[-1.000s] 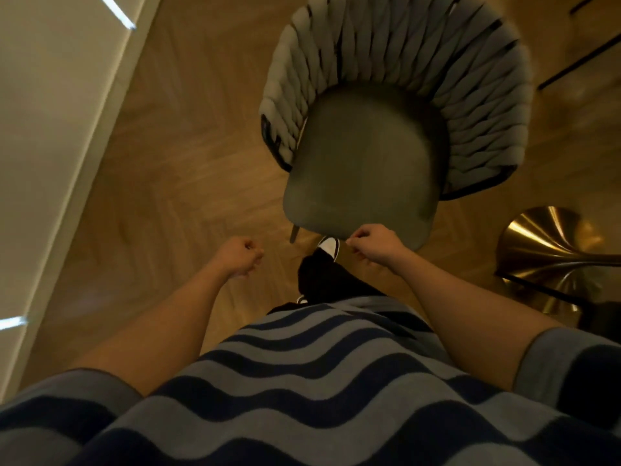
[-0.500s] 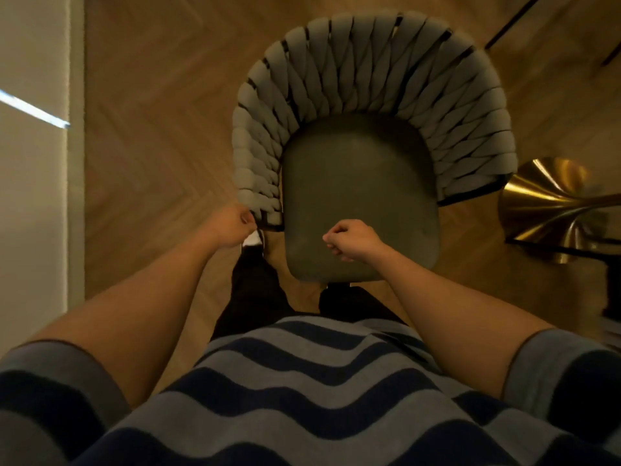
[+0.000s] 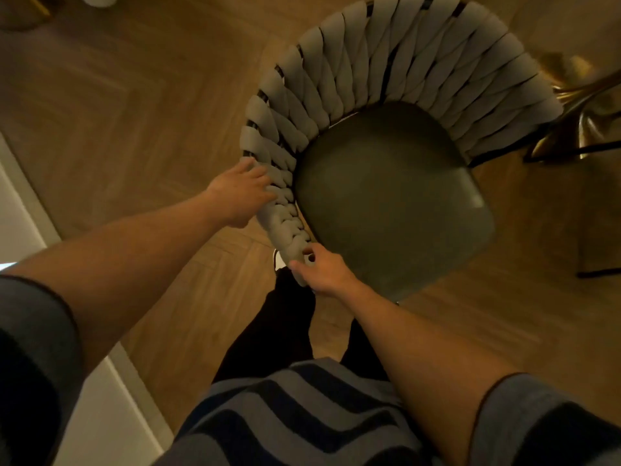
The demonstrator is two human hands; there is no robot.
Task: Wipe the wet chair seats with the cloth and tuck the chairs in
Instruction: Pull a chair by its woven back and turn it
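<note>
On the herringbone wood floor (image 3: 117,105), a chair (image 3: 396,203) with woven grey back stands at one o'clock of the person. Left hand (image 3: 240,193) curls its fingers over the back's rim at ten o'clock; right hand (image 3: 322,270) pinches the weave's end at the seat's near corner. Brass base (image 3: 578,122) lies at two o'clock.

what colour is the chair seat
Dark olive grey-green seat, framed by a paler grey woven backrest; shown in the head view.

Chair (image 3: 386,196): matt woven cloth back, smooth seat. Floor (image 3: 117,112): wood. Table base (image 3: 584,112): glossy brass-coloured metal.
</note>
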